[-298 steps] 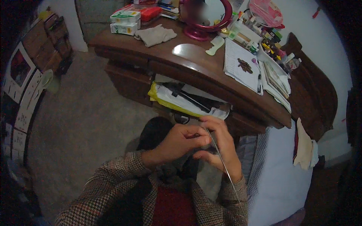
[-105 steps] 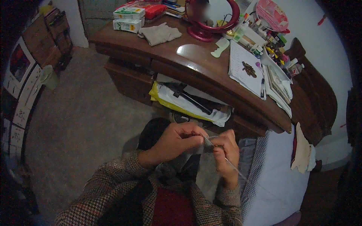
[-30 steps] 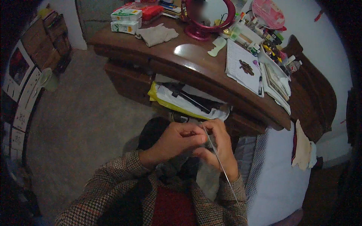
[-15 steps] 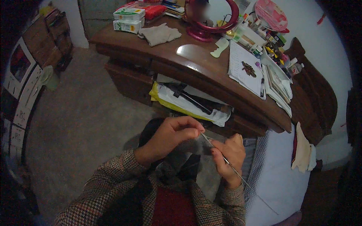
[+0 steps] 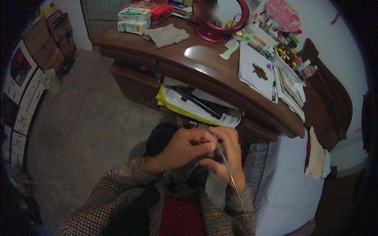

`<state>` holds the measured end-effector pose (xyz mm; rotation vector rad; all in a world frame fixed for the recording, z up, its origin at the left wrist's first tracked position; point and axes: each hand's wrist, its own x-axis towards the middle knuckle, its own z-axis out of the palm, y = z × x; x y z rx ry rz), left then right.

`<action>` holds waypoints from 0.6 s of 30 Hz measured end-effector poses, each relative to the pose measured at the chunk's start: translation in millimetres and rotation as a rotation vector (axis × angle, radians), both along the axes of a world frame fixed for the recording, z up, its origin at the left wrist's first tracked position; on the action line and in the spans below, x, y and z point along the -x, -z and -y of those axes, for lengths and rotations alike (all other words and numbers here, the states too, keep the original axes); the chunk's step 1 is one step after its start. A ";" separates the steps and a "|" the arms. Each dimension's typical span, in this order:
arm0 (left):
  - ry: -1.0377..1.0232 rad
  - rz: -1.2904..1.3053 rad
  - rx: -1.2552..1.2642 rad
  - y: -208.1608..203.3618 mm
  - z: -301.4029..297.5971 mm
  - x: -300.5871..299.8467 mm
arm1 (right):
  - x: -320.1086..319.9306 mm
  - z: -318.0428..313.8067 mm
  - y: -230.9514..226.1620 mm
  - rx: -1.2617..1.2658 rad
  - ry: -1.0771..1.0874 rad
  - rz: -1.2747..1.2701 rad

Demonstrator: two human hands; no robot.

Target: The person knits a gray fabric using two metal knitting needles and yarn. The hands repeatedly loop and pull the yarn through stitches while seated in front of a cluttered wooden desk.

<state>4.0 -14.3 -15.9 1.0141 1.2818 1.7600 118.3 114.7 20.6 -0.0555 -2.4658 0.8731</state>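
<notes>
1. Rod: my thin metal rod (image 5: 230, 174) is on the near side of the desk (image 5: 220, 74), below its open shelf, slanting down over my right sleeve (image 5: 239, 204).
2. Left hand (image 5: 183, 147): thumb and forefinger pinched together by the rod's upper end. Can't tell what's between the tips.
3. Right hand (image 5: 233, 157): thumb well apart from raised fingers, rod across the palm side. Can't tell what the hidden fingers hold.
4. Step, my read: fine fingertip work at the rod's upper end, mid-step.
5. Next move probably calls for a steady left pinch and right thumb and fingers closing, rod angle under control.
</notes>
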 end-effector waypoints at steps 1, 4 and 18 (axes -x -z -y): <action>-0.002 0.001 0.015 0.4 -0.1 2.2 | -2.7 2.5 -1.9 -0.106 0.077 -0.048; -0.079 0.043 0.030 1.1 3.7 3.6 | -17.1 1.5 -0.6 -0.271 0.180 -0.069; 0.018 0.058 0.056 -3.9 5.2 3.8 | -22.2 -6.7 16.0 -0.030 0.017 -0.152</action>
